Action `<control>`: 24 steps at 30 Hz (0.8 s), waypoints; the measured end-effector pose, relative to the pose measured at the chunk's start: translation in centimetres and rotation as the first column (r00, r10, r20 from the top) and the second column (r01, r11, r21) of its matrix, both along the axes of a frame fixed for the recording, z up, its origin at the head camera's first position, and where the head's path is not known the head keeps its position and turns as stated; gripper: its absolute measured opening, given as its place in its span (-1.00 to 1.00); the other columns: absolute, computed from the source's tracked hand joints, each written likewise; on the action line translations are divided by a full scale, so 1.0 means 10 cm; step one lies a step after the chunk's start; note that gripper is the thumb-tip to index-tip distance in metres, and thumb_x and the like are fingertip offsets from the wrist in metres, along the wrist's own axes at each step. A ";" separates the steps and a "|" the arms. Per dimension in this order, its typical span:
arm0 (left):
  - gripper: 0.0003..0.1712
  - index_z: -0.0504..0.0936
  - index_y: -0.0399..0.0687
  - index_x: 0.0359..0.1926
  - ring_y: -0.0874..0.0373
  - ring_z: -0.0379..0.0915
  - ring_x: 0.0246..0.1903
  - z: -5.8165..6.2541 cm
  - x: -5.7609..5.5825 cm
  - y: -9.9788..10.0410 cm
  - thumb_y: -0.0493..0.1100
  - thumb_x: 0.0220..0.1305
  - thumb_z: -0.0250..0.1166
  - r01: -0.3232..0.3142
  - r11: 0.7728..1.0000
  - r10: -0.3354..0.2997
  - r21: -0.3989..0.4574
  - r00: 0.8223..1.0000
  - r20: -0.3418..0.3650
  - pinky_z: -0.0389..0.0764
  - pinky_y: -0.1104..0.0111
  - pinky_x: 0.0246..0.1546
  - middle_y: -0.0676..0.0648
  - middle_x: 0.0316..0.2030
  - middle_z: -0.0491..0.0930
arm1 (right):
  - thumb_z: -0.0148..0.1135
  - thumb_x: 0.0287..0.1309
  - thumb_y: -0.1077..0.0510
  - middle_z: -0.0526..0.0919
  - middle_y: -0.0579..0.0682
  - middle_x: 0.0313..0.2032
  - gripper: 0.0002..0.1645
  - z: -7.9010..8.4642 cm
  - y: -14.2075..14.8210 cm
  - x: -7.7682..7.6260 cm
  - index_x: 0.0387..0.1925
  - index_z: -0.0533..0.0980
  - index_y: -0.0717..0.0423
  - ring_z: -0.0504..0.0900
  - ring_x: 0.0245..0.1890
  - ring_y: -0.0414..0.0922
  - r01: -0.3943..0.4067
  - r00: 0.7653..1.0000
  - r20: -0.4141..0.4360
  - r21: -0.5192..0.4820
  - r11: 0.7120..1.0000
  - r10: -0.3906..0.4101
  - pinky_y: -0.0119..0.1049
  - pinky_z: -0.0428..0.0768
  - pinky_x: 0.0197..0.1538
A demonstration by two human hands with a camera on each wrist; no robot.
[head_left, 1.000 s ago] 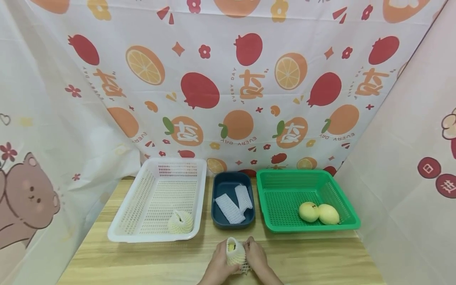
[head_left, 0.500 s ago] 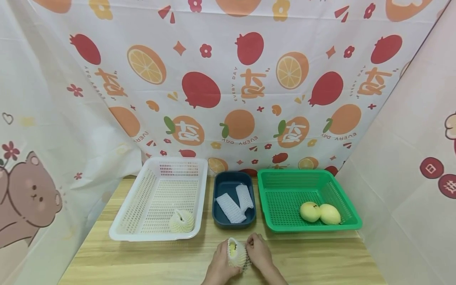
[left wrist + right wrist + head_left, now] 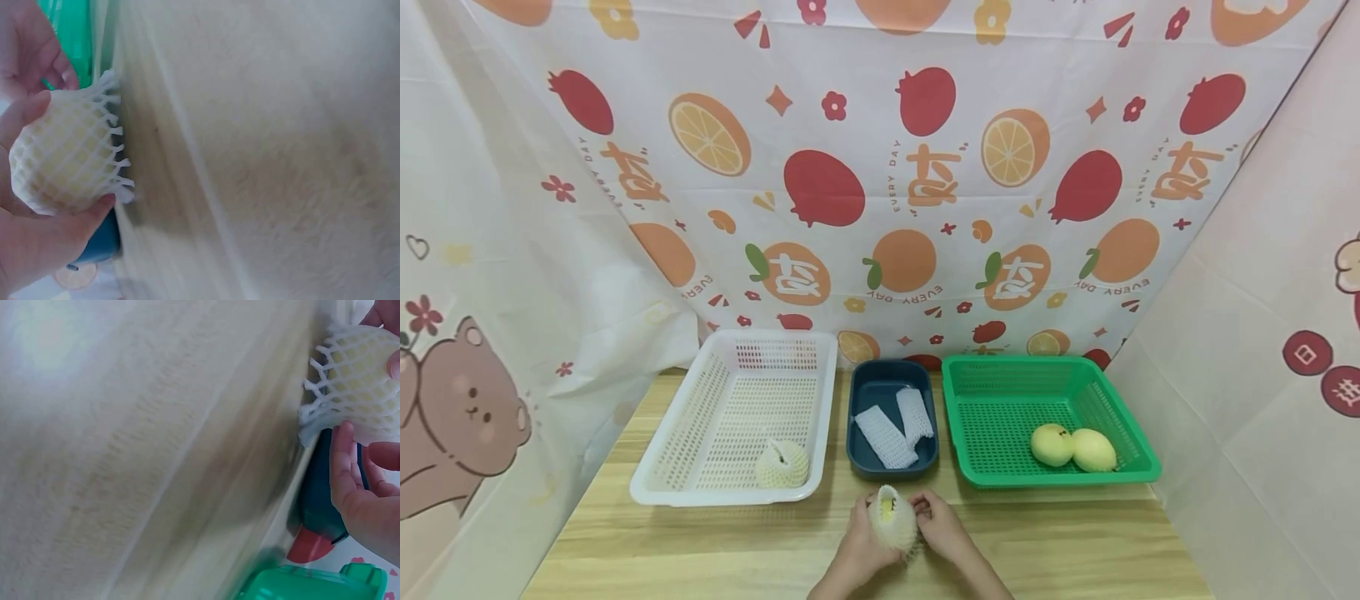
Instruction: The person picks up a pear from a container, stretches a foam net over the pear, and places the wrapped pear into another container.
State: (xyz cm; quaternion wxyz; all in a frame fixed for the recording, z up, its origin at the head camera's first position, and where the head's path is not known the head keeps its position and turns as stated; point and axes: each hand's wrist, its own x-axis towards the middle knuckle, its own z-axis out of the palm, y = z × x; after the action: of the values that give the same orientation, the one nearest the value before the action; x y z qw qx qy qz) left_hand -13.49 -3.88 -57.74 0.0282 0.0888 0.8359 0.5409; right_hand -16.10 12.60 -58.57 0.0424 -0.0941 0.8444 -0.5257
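My left hand [image 3: 859, 546] grips a pale yellow fruit [image 3: 69, 153] wrapped in a white foam net sleeve [image 3: 897, 527], low over the table at the front middle. Thumb and fingers curl round its sides. The sleeve's upper opening shows a bit of yellow skin in the head view; its other, ragged end [image 3: 119, 159] sticks out past the fruit in the left wrist view. Close on the right side of the sleeve is my right hand [image 3: 946, 529], fingers loosely bent. In the right wrist view its fingertips [image 3: 344, 430] touch the edge of the net.
A white basket [image 3: 662, 454] at left holds one netted fruit [image 3: 782, 465]. In the middle, a dark blue tray [image 3: 868, 379] contains two flat foam sleeves [image 3: 886, 437]. The green basket [image 3: 992, 479] at right holds two bare yellow fruits [image 3: 1093, 450]. A printed curtain [image 3: 880, 125] hangs behind.
The right hand has come away from its pinch on the net and loosened beside it. My left hand has raised and slightly turned the netted fruit.
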 end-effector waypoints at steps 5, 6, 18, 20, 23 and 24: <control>-0.02 0.13 -0.38 0.06 -0.05 0.31 -0.11 0.13 -0.10 -0.04 -0.29 -0.43 0.50 -0.020 0.992 0.017 0.121 1.000 0.024 0.39 0.15 -0.09 -0.26 -0.08 0.29 | -0.05 0.00 0.50 0.46 0.03 -0.39 -0.75 0.15 0.00 -0.01 -0.22 0.41 0.37 0.46 -0.48 -0.17 0.034 0.999 0.042 -0.171 0.985 -0.027 -0.14 0.59 -0.48; -0.04 0.14 -0.38 0.07 -0.04 0.32 -0.10 0.17 -0.12 -0.05 -0.29 -0.40 0.49 -0.020 0.991 0.016 0.136 0.999 0.028 0.39 0.16 -0.09 -0.25 -0.07 0.31 | -0.06 0.02 0.50 0.46 0.04 -0.38 -0.75 0.20 0.00 -0.01 -0.21 0.40 0.39 0.46 -0.47 -0.16 0.041 0.998 0.048 -0.197 0.979 -0.033 -0.09 0.59 -0.46; -0.20 0.05 -0.51 0.25 -0.21 0.26 0.09 0.64 -0.26 -0.10 -0.04 0.25 0.18 -0.144 0.904 0.068 0.403 0.978 0.196 0.36 0.10 0.06 -0.40 0.09 0.30 | 0.03 0.25 0.32 0.43 0.29 -0.05 -0.69 0.80 -0.02 0.03 -0.01 0.33 0.42 0.42 -0.05 0.10 -0.006 0.999 -0.051 -0.376 0.927 -0.015 -0.31 0.50 -0.06; -0.21 0.02 -0.52 0.27 -0.23 0.18 0.15 0.69 -0.28 -0.10 0.06 0.35 0.02 -0.149 0.889 0.058 0.433 0.974 0.217 0.28 0.04 0.11 -0.42 0.14 0.25 | 0.05 0.25 0.30 0.35 0.32 0.04 -0.61 0.79 -0.04 0.01 0.05 0.25 0.41 0.38 0.04 0.15 -0.048 0.998 -0.054 -0.420 0.906 0.028 -0.32 0.47 -0.01; -0.17 -0.03 -0.45 0.30 -0.22 0.14 0.17 0.76 -0.30 -0.09 0.18 0.37 -0.10 -0.134 0.875 0.022 0.466 0.971 0.238 0.22 0.01 0.15 -0.39 0.16 0.21 | 0.10 0.22 0.28 0.22 0.32 0.13 -0.51 0.78 -0.08 -0.01 0.09 0.16 0.39 0.34 0.10 0.20 -0.085 0.996 -0.042 -0.465 0.881 0.074 -0.30 0.49 -0.02; -0.17 -0.05 -0.42 0.30 -0.20 0.15 0.17 0.77 -0.31 -0.09 0.18 0.36 -0.08 -0.124 0.869 0.007 0.478 0.971 0.238 0.22 0.03 0.15 -0.37 0.16 0.21 | 0.13 0.20 0.27 0.21 0.31 0.14 -0.48 0.79 -0.10 -0.01 0.09 0.15 0.36 0.34 0.10 0.20 -0.079 0.997 -0.031 -0.477 0.875 0.072 -0.30 0.50 -0.04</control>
State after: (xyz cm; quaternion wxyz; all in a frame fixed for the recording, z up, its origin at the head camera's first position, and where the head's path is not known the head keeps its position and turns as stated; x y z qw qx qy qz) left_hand -16.61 -4.75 -50.00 0.0821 0.0016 0.6653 0.7421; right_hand -16.22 11.62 -50.63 0.0330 -0.1377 0.6846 -0.7151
